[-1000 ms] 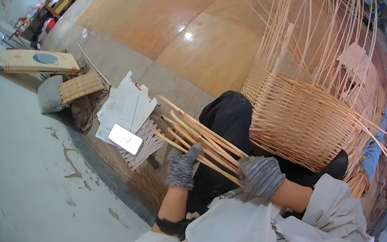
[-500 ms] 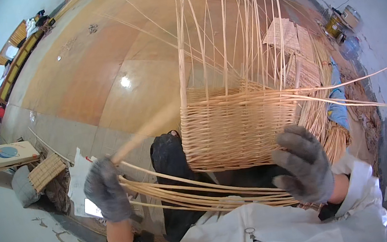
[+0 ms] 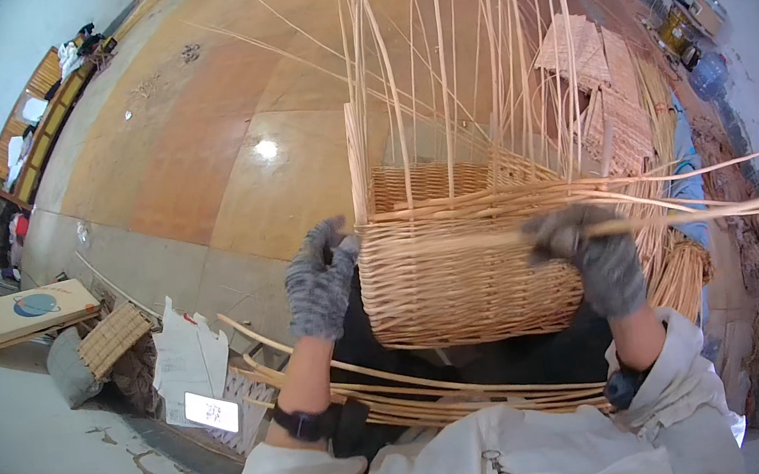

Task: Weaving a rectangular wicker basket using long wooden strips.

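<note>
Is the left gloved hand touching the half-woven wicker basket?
Touching. The head view shows the left hand pressed against the left corner of the wicker basket, with no gap between glove and weave.

Bright, even daylight; 1 glare spot on the glossy floor. Fisheye bending and black vignette at the rim; soft shadows, slight blur.

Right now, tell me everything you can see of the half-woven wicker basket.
The wicker basket is pale tan cane, boxy, its walls woven partway up. Long unwoven stakes rise from its rim and loose weavers trail off to the right. It sits upright over the person's lap. The gloved left hand presses its left corner; the gloved right hand grips a strand at its front wall.
</note>
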The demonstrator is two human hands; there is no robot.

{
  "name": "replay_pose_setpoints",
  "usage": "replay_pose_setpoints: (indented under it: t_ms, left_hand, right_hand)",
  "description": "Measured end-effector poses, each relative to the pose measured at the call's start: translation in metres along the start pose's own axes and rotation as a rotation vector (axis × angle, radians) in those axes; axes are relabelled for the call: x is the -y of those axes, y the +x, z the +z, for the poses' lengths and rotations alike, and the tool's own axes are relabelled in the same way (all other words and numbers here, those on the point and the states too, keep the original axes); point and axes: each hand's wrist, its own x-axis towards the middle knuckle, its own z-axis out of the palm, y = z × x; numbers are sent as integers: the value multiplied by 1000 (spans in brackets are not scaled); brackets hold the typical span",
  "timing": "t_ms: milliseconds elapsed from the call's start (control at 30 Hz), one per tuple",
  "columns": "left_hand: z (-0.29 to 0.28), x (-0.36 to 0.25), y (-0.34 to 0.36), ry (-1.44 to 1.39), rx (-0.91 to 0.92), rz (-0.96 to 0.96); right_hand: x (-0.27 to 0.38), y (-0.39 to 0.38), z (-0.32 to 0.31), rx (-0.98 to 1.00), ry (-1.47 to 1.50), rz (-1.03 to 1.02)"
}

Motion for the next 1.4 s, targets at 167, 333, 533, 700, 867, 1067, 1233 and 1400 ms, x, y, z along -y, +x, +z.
replay_pose_setpoints:
  t_ms: [167,333,533,700,867,1067,1233,1400]
  left_hand:
    - [10,23,28,290,-8,90]
    - [11,30,24,271,0,143]
    - [14,33,28,252,10,224]
    - [12,39,30,135,27,189]
    - [10,41,29,182,23,204]
    - [11,39,30,125,34,187]
    - [13,33,29,188,37,237]
    - [12,28,30,325,16,351]
  right_hand:
    - [-47,61,-24,-120,178,85]
    - [-78,78,-35,-32,430,220]
    - [-66,88,-42,28,317,267]
    - [-55,88,-44,179,170,204]
    - [-50,86,-40,227,-41,119]
    - [-57,92,-41,268,51,134]
    - [-65,90,-46,392,6,-22]
    - [-76,81,-42,247,382,190]
